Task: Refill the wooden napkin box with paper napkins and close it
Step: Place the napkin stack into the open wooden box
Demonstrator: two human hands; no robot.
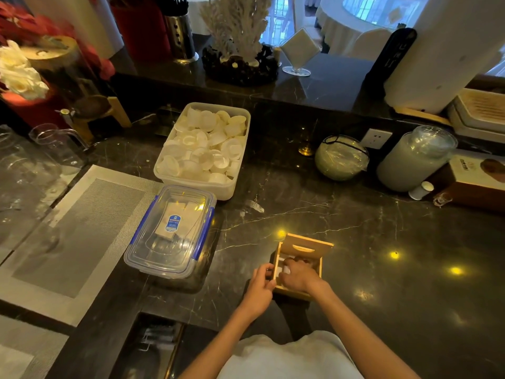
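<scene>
Box: the wooden napkin box (293, 292) stands open on the dark tabletop (369, 228), close to its near edge.
Lid: the slotted lid (304, 247) sits at the far end of the box, clear of the opening, so closing is not yet done.
Filling: white paper napkins (285, 269) show inside the box, between the fingers of the right hand. How full the box is cannot be read, because the hand covers most of the inside.
Progress: in my judgement the refill is under way or nearly finished. What is left is settling the napkins, taking the hand out and bringing the lid back over.
Supply: a clear lidded container (170, 231) stands left of the box with white packets inside (perhaps spare napkins, too blurred to say).
Left hand: the left hand (261, 285) is at the left wall of the box, forearm coming up from below. Its fingers and thumb are curled round that wall, steadying it.
Right hand: the right hand (297, 276) reaches down into the box, knuckles up and fingers bent onto the napkins. The fingertips are hidden, so I cannot tell whether it pinches the stack or only presses it flat.
</scene>
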